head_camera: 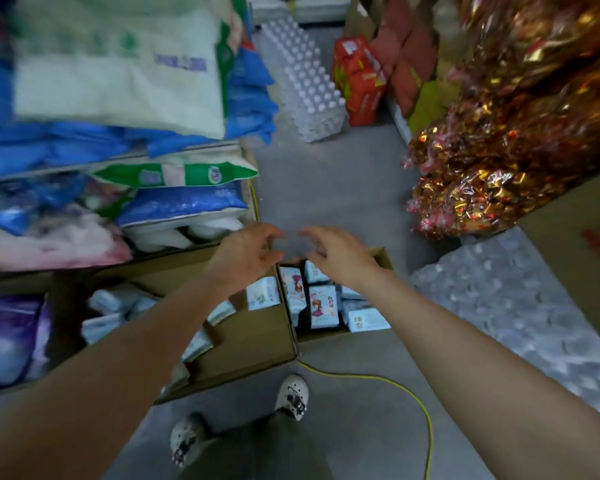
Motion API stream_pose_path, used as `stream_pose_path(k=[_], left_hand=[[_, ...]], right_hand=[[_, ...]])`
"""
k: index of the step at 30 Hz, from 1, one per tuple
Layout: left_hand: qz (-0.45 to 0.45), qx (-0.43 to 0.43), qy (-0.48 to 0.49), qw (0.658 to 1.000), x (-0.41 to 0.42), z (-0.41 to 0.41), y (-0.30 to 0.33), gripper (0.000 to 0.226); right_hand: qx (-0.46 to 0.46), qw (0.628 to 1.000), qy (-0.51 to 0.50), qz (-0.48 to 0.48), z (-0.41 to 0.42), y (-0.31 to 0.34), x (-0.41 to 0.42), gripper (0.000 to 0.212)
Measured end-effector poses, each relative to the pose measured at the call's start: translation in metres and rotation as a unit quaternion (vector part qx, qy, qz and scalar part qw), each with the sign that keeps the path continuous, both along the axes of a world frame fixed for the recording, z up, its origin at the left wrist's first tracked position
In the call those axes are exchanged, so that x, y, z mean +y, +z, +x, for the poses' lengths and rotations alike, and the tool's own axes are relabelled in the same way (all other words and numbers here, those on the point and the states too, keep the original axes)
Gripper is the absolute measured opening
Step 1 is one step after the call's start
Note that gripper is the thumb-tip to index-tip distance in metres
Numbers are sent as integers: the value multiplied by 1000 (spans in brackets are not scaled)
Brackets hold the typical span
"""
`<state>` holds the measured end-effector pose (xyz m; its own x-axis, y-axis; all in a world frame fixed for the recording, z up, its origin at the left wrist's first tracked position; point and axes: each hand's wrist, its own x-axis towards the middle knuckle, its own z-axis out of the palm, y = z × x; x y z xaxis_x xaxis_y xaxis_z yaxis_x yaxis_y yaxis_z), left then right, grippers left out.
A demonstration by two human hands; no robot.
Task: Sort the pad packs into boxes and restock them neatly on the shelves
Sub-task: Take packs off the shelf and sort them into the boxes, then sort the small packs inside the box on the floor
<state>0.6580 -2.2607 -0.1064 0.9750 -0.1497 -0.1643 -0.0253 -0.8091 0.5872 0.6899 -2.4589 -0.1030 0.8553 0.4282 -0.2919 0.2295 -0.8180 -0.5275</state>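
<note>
Hands first: I see my left hand (pixel 248 252) and my right hand (pixel 336 256) both stretched out over the far end of the small box (pixel 329 336). The fingers on both are loosely spread and a bit bent, and they hold nothing. The two hands are close together but not touching.

Pad packs (pixel 323 306) stand in rows in the small box, just under my right hand and a little nearer to me. More pale packs (pixel 111 310) lie loose in the big box (pixel 257 344), under my left arm.

I think the step is to take hold of the small box, or its far flap, with both hands. I cannot tell which. To do it well, I should put one hand on each side and grip the card, not the packs. I should lift it flat, so the rows stay standing. The yellow cord (pixel 404 386) on the floor runs close below my right arm, so I must watch my feet.
</note>
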Motion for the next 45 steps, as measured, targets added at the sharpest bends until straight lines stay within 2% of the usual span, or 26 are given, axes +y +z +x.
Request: stream_pose_path(k=[8, 19, 24, 30, 45], left_hand=[[-9, -110, 105, 988, 136, -106, 74, 36], [37, -193, 284, 939, 380, -296, 133, 33], [74, -205, 359, 907, 481, -381, 147, 35], [96, -197, 437, 872, 578, -456, 153, 32], [121, -166, 561, 802, 847, -538, 145, 28]], right_hand=[[-93, 986, 137, 5, -59, 75, 140, 38], [-170, 931, 319, 43, -187, 144, 425, 38], [-182, 903, 381, 77, -248, 160, 545, 33], [-186, 869, 452, 74, -302, 166, 667, 41], [-165, 805, 563, 83, -361, 154, 985, 39]])
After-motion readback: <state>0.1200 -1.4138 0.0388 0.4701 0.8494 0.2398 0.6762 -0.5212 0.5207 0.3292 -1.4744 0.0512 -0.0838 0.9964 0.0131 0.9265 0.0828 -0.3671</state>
